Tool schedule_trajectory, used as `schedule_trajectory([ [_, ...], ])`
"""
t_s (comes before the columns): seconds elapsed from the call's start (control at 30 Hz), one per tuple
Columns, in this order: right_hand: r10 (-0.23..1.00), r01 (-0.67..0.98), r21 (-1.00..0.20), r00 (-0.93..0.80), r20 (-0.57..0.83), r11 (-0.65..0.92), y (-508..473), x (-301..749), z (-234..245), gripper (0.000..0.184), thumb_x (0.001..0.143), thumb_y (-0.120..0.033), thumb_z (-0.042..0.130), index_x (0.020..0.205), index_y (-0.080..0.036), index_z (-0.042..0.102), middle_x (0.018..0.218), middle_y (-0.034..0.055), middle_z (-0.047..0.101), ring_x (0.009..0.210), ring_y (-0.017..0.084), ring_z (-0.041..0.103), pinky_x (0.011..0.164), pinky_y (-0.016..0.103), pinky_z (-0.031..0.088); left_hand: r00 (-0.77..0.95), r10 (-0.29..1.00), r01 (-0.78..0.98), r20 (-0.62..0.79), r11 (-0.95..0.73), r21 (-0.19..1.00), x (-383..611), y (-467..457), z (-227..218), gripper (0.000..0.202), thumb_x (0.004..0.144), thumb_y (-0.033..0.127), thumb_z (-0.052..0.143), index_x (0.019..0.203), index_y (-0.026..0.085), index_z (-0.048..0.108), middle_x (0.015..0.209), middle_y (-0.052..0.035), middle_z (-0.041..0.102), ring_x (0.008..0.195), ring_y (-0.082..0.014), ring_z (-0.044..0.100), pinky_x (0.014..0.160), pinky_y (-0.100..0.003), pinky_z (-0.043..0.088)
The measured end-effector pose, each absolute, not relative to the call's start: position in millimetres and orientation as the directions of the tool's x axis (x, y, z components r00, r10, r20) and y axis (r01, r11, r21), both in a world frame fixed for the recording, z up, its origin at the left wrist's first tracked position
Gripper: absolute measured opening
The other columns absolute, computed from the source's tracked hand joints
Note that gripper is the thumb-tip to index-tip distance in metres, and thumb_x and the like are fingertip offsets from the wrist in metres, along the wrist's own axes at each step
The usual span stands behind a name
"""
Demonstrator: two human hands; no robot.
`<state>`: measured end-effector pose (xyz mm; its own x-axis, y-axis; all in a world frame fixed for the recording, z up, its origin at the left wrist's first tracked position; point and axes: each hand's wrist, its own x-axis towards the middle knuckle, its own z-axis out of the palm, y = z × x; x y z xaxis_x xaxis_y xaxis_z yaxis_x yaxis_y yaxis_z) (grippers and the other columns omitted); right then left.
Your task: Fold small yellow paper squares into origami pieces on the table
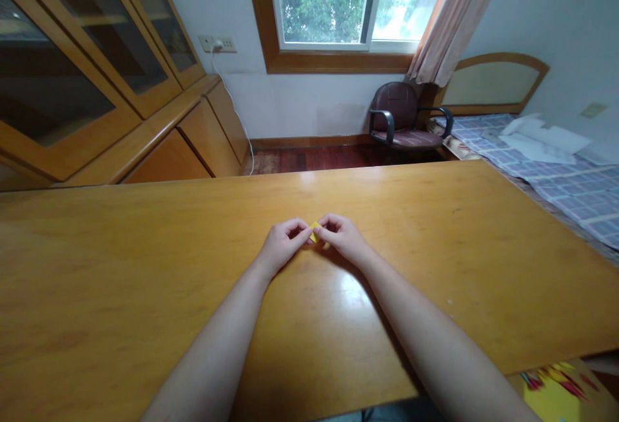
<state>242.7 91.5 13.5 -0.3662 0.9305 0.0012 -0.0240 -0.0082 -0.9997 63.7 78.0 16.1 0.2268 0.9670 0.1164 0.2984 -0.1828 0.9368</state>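
Between my two hands, just above the wooden table (pixel 159 293), is a small yellow piece of folded paper (pixel 314 231). My left hand (pixel 289 239) pinches its left side between thumb and fingers. From the right, my right hand (pixel 342 235) grips the same piece, its thumb lying over the near face. Fingertips cover much of the paper, so its full shape is hidden.
At the lower right, below the table's edge, lie yellow sheets (pixel 551 399) with red and yellow bits. A brown armchair (pixel 399 113) stands beyond the table, beside a bed (pixel 556 177). Glass-fronted cabinets (pixel 130 145) line the left wall.
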Motion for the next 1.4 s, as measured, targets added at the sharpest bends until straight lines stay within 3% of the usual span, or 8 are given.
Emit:
schedule_trajectory([
  [0.27, 0.943, -0.018, -0.999, -0.331, -0.019, -0.027, 92.8, 243.0, 13.7, 0.020, 0.074, -0.035, 0.065, 0.066, -0.017, 0.062, 0.057, -0.0014, 0.063, 0.053, 0.012, 0.056, 0.055, 0.024, 0.044, 0.211, 0.974, 0.240, 0.076, -0.128, 0.962, 62.8, 79.1, 16.7, 0.021, 0.081, 0.036, 0.063, 0.071, 0.017, 0.062, 0.064, 0.0000, 0.067, 0.064, -0.0159, 0.063, 0.065, -0.025, 0.048],
  [0.7, 0.925, -0.072, -0.997, -0.381, -0.007, -0.038, 95.7, 246.2, 12.8, 0.033, 0.079, -0.049, 0.065, 0.074, -0.016, 0.067, 0.062, 0.0009, 0.067, 0.058, 0.015, 0.061, 0.060, 0.026, 0.047, 0.169, 0.983, 0.164, 0.065, -0.093, 0.982, 58.6, 80.4, 14.5, 0.019, 0.081, 0.034, 0.064, 0.074, 0.017, 0.063, 0.064, 0.0006, 0.066, 0.063, -0.0152, 0.062, 0.065, -0.024, 0.047],
  [1.4, 0.930, -0.064, -0.997, -0.368, -0.009, -0.034, 94.3, 244.5, 11.2, 0.031, 0.078, -0.048, 0.068, 0.075, -0.017, 0.064, 0.063, -0.0014, 0.063, 0.059, 0.012, 0.057, 0.058, 0.024, 0.042, 0.208, 0.976, 0.140, 0.059, -0.089, 0.986, 60.2, 81.7, 11.3, 0.024, 0.083, 0.039, 0.066, 0.077, 0.016, 0.065, 0.070, -0.0003, 0.069, 0.068, -0.0154, 0.064, 0.068, -0.024, 0.049],
])
